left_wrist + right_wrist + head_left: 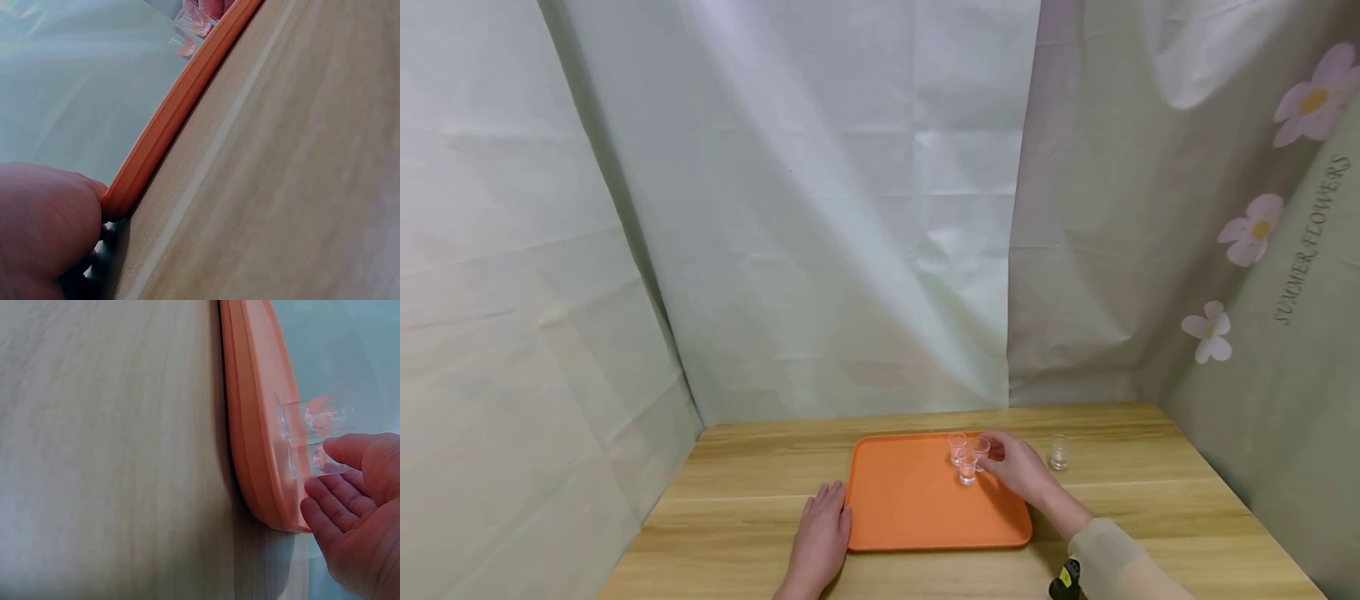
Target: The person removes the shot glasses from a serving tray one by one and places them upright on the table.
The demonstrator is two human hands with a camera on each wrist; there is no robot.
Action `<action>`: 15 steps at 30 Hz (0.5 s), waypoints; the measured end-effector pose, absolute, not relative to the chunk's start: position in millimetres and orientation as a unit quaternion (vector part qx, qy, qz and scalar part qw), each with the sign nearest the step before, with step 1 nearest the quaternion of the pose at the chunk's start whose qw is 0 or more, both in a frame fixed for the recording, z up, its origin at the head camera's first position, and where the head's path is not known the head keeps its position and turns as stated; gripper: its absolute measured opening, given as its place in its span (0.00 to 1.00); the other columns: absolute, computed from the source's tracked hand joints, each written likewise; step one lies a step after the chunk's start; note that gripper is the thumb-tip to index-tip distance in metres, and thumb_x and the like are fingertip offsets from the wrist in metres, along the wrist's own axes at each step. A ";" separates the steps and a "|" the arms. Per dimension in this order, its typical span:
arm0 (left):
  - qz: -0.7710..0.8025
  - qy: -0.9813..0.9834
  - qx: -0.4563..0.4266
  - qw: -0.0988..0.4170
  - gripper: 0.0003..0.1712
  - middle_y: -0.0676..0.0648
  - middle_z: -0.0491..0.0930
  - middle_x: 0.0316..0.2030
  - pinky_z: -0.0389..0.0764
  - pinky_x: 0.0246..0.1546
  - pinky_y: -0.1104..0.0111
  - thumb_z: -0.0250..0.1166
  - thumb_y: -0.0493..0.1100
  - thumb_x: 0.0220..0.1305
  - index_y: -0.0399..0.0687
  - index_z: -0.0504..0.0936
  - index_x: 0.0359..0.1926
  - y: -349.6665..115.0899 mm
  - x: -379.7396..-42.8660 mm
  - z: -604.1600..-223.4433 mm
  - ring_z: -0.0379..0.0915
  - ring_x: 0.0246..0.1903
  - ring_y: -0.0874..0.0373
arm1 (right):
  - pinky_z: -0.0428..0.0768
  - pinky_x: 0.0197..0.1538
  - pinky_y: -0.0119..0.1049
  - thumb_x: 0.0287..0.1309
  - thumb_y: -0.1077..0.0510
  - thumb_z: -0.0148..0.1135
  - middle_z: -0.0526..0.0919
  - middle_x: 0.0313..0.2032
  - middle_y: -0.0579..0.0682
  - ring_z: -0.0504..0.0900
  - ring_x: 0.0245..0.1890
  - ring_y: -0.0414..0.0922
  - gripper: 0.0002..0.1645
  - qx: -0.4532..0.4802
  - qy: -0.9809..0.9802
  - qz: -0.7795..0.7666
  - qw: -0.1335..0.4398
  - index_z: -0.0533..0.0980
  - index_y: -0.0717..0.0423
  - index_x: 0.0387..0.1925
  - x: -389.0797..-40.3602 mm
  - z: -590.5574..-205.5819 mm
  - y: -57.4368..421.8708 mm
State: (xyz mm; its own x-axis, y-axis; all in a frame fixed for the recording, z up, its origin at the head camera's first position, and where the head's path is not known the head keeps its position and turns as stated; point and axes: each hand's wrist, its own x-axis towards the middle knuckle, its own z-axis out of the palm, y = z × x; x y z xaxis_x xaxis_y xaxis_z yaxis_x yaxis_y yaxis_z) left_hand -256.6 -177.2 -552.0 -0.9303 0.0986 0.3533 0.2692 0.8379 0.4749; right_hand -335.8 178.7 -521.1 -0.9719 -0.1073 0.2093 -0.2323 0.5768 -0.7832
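Beige sleeve [1116, 562] up close, and that right hand [1018, 471] pinches a clear glass [981, 448] on the orange tray [902, 512], two other glasses [967, 472] beside it; left hand's [820, 533] fingers [833, 492] lie pretty straight along the edge.

Pale sheeting [850, 217] behind; wooden table [752, 467]

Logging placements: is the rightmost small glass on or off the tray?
Off: in the head view, the glass stands upright on the wooden table, right of the orange tray.
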 end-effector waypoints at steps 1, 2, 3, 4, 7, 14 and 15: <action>-0.267 -0.945 -0.099 0.161 0.22 0.27 0.79 0.67 0.67 0.73 0.30 0.65 0.34 0.78 0.25 0.81 0.67 -177.2 -256.6 -551.8 0.70 0.72 0.24 | 0.88 0.59 0.55 0.67 0.64 0.77 0.90 0.54 0.56 0.89 0.53 0.56 0.27 0.096 -0.886 0.448 0.070 0.81 0.68 0.64 -336.0 -521.2 178.5; -0.266 -0.945 -0.098 0.160 0.22 0.27 0.79 0.67 0.67 0.73 0.30 0.65 0.34 0.78 0.25 0.81 0.67 -177.4 -256.6 -551.9 0.70 0.72 0.24 | 0.88 0.59 0.55 0.67 0.64 0.77 0.90 0.53 0.55 0.89 0.53 0.56 0.26 0.095 -0.886 0.448 0.070 0.81 0.68 0.64 -336.0 -521.3 178.2; -0.266 -0.946 -0.097 0.158 0.22 0.27 0.79 0.68 0.66 0.74 0.30 0.65 0.34 0.78 0.25 0.81 0.67 -177.3 -256.8 -551.8 0.70 0.72 0.25 | 0.88 0.59 0.55 0.67 0.64 0.77 0.90 0.52 0.55 0.89 0.53 0.55 0.25 0.095 -0.887 0.447 0.072 0.82 0.68 0.63 -336.1 -521.4 178.0; -0.265 -0.946 -0.098 0.159 0.22 0.27 0.79 0.68 0.66 0.73 0.30 0.65 0.34 0.78 0.25 0.81 0.67 -177.3 -257.0 -551.7 0.70 0.72 0.25 | 0.88 0.59 0.55 0.67 0.64 0.77 0.90 0.52 0.54 0.89 0.53 0.55 0.24 0.094 -0.887 0.447 0.072 0.82 0.67 0.62 -336.2 -521.7 177.9; -0.263 -0.946 -0.100 0.162 0.22 0.27 0.79 0.67 0.67 0.73 0.30 0.65 0.34 0.78 0.25 0.81 0.67 -177.6 -257.0 -551.1 0.70 0.72 0.25 | 0.88 0.58 0.54 0.66 0.64 0.77 0.90 0.50 0.52 0.89 0.51 0.53 0.21 0.093 -0.885 0.450 0.074 0.83 0.65 0.58 -336.3 -522.0 177.6; -0.268 -0.946 -0.096 0.155 0.22 0.26 0.79 0.68 0.66 0.74 0.30 0.65 0.34 0.78 0.25 0.81 0.67 -176.5 -256.4 -549.2 0.70 0.72 0.24 | 0.88 0.54 0.48 0.69 0.62 0.77 0.88 0.47 0.50 0.88 0.50 0.50 0.18 0.079 -0.881 0.458 0.084 0.83 0.63 0.56 -331.0 -516.8 183.2; -0.269 -0.946 -0.096 0.155 0.22 0.26 0.79 0.67 0.66 0.74 0.31 0.64 0.34 0.78 0.25 0.81 0.67 -176.3 -256.4 -549.0 0.70 0.72 0.24 | 0.88 0.54 0.47 0.69 0.62 0.76 0.89 0.47 0.50 0.88 0.50 0.50 0.18 0.077 -0.882 0.457 0.087 0.84 0.63 0.56 -329.9 -515.4 184.5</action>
State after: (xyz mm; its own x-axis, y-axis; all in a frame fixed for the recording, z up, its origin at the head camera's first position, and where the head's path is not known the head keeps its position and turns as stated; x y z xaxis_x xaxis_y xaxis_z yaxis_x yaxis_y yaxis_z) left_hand -256.4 -176.3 -549.0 -0.9332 0.0984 0.3456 0.2654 0.8372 0.4782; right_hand -329.9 184.5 -515.4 -0.9730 -0.0570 0.2236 -0.2155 0.5709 -0.7922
